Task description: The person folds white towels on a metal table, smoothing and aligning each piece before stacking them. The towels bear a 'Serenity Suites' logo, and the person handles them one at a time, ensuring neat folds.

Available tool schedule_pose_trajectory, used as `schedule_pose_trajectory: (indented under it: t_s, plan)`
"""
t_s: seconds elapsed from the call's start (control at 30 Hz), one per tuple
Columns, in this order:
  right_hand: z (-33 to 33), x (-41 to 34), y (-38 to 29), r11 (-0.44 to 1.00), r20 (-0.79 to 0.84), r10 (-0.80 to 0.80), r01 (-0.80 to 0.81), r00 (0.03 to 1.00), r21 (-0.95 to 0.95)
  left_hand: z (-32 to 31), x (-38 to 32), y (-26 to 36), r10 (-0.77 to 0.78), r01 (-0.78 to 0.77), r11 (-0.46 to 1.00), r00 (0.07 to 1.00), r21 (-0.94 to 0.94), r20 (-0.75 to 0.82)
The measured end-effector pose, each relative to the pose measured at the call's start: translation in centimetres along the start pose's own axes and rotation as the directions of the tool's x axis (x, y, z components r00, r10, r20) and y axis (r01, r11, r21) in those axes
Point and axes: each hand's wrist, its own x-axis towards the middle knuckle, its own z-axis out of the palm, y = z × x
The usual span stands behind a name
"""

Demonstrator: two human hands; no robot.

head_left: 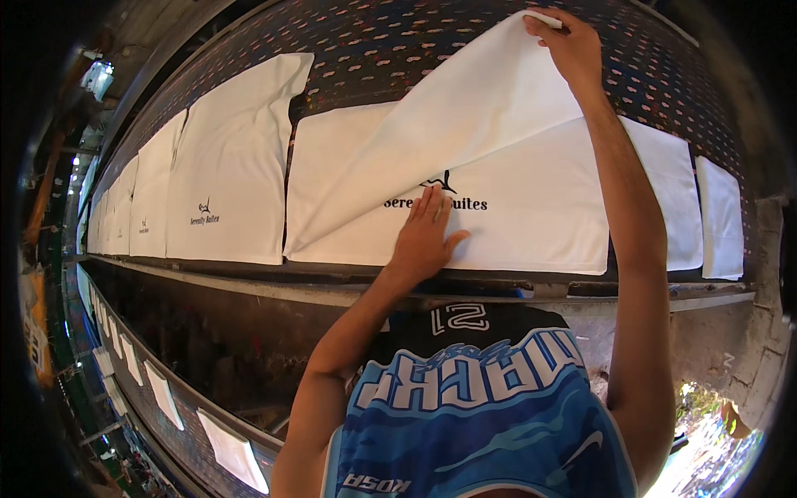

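Note:
Before me lies a white cloth (535, 230) with a dark printed emblem and lettering, spread on a long dark patterned table. My left hand (426, 233) rests flat on it, its fingertips covering part of the print and the thumb spread out. At the far side, my right hand (566, 46) pinches the edge of a raised white cloth flap (473, 106). This flap slants from the near left corner up to my right fingers and hides the upper part of the emblem. Whether flap and printed cloth are one piece, I cannot tell.
More printed white cloths (230, 162) line the table to the left, one with a rumpled far corner. At right lie another white cloth (666, 193) and a folded one (722, 218). Behind me runs a second long table (193, 442) bearing several white cloths.

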Motion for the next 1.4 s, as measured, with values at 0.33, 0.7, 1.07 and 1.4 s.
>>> schedule_pose_trajectory:
  t_s: [0.33, 0.7, 1.07, 1.4]
  plan:
    - [-11.8, -6.4, 0.9, 0.88, 0.22, 0.005, -0.109, 0.976, 0.462, -13.0, -5.4, -17.3, -0.555, 0.544, 0.822, 0.832, -0.169, -0.021]
    - [-25.3, -27.1, 2.9, 0.771, 0.458, 0.602, -0.625, 0.654, -0.121, -13.3, -14.3, -18.1, -0.191, 0.219, 0.967, 0.961, 0.128, -0.2]
    - [-21.0, -31.2, -1.0, 0.815, 0.348, 0.553, -0.405, 0.757, -0.415, -14.3, -14.5, -18.9, -0.224, 0.218, 0.963, 0.974, 0.156, 0.022]
    - [-19.5, -32.1, -0.9, 0.711, 0.373, 0.535, -0.166, 0.758, -0.683, -15.3, -14.3, -17.9, -0.315, 0.315, 0.949, 0.949, 0.003, 0.029]
